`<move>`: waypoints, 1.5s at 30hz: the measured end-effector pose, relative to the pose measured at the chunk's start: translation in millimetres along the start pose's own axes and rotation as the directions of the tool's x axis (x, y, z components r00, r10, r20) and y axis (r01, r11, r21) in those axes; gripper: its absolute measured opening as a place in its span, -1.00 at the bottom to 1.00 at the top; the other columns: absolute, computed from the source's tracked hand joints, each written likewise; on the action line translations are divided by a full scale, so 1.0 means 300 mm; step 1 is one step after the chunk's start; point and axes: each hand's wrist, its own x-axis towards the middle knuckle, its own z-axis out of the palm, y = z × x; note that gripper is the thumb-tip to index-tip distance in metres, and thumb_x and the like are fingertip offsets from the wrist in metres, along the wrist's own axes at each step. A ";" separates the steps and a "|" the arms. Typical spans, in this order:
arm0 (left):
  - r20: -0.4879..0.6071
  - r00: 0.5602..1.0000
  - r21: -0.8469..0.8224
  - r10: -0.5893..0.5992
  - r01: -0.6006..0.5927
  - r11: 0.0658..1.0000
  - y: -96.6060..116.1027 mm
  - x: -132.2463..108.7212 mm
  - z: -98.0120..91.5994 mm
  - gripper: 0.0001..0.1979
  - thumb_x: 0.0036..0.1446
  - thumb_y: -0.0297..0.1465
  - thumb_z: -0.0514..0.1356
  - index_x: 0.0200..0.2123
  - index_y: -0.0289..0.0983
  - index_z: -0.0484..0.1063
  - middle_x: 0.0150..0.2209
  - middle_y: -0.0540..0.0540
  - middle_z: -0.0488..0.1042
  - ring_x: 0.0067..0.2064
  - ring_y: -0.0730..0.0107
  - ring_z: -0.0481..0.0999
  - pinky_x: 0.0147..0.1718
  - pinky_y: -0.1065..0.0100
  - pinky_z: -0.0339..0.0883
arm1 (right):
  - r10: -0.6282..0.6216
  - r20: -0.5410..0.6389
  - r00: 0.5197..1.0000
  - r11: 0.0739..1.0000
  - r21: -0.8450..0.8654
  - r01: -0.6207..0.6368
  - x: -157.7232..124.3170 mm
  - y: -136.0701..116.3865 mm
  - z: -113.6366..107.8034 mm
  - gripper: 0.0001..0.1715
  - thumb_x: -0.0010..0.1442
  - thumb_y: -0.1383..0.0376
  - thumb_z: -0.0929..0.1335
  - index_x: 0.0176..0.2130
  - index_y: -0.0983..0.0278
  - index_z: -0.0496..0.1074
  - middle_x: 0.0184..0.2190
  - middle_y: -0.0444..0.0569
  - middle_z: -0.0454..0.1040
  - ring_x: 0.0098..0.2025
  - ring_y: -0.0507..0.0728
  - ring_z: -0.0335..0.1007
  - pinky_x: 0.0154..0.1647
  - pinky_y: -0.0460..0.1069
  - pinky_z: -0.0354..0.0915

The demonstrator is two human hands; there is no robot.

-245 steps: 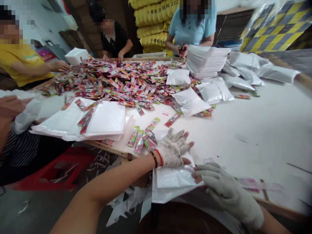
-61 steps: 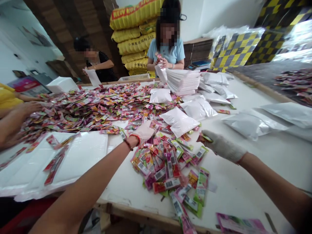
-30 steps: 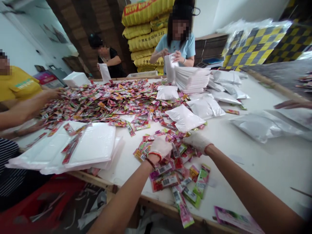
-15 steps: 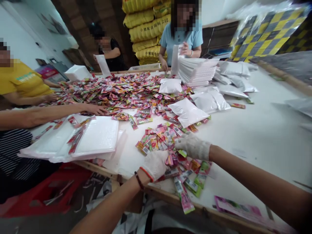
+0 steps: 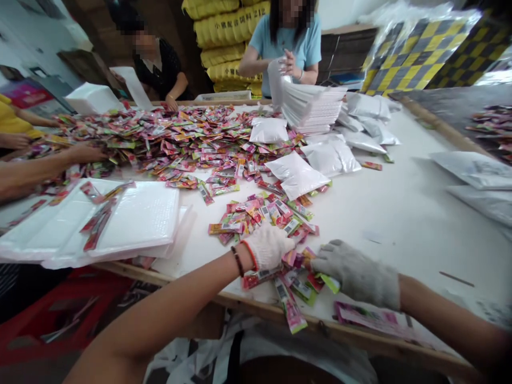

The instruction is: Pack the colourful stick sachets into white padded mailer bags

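A small heap of colourful stick packets (image 5: 276, 210) lies on the white tabletop before me, pink, orange and green. My left hand (image 5: 272, 246), in a white knit glove with a red cuff edge, is closed at the heap's near side, its fingertips at several packets and partly hidden. To its right, my gloved right hand (image 5: 354, 269) has bent fingers on packets, with a green-ended packet (image 5: 328, 282) sticking out beneath them. Below the hands, a pink packet (image 5: 291, 306) overhangs the table's wooden edge. A flat purple packet strip (image 5: 366, 314) lies nearer the right forearm.
Beyond is a large packet pile (image 5: 192, 136). Filled white pouches (image 5: 298, 175) lie ahead, beside a stack of white bubble mailers (image 5: 312, 106). More mailers (image 5: 140, 213) lie left, packets on top. Co-workers stand across and at left; one arm (image 5: 52, 165) reaches into the pile.
My right hand has moved right and nearer to me, away from the heap's middle; my left hand has shifted slightly right within the heap. The camera view has turned right.
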 end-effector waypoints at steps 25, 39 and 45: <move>-0.089 0.939 -0.206 -0.331 0.308 0.929 0.049 -0.311 0.054 -0.84 -0.04 -0.41 0.19 -0.30 -0.24 0.37 -0.24 -0.09 0.43 -0.18 0.23 0.38 -0.15 0.23 0.20 | 0.088 -0.134 0.987 0.994 0.075 -0.078 0.097 -0.047 0.022 -0.86 -0.07 0.32 0.36 -0.38 0.26 0.44 -0.29 0.04 0.48 -0.22 0.19 0.33 -0.16 0.05 0.18; -0.104 0.947 -0.047 0.303 -0.309 0.950 0.163 -0.216 0.065 -0.97 0.11 -0.41 0.13 -0.38 -0.24 0.35 -0.38 -0.01 0.43 -0.25 0.32 0.35 0.09 0.10 0.01 | 0.155 0.019 0.988 0.961 -0.237 -0.146 0.394 0.110 -0.093 -0.57 -0.13 0.24 0.41 -0.18 0.25 0.49 -0.18 0.08 0.46 -0.18 0.25 0.36 -0.32 0.00 0.16; -0.084 0.964 -0.023 0.253 -0.256 0.967 0.175 -0.268 0.049 -0.88 0.18 -0.30 0.09 -0.32 -0.22 0.32 -0.35 -0.03 0.39 -0.32 0.33 0.32 -0.29 0.26 0.18 | 0.166 -0.189 0.968 0.980 -0.077 -0.183 0.270 0.146 -0.109 -0.70 0.02 0.29 0.33 -0.21 0.28 0.49 -0.26 0.06 0.51 -0.21 0.19 0.38 -0.20 0.01 0.17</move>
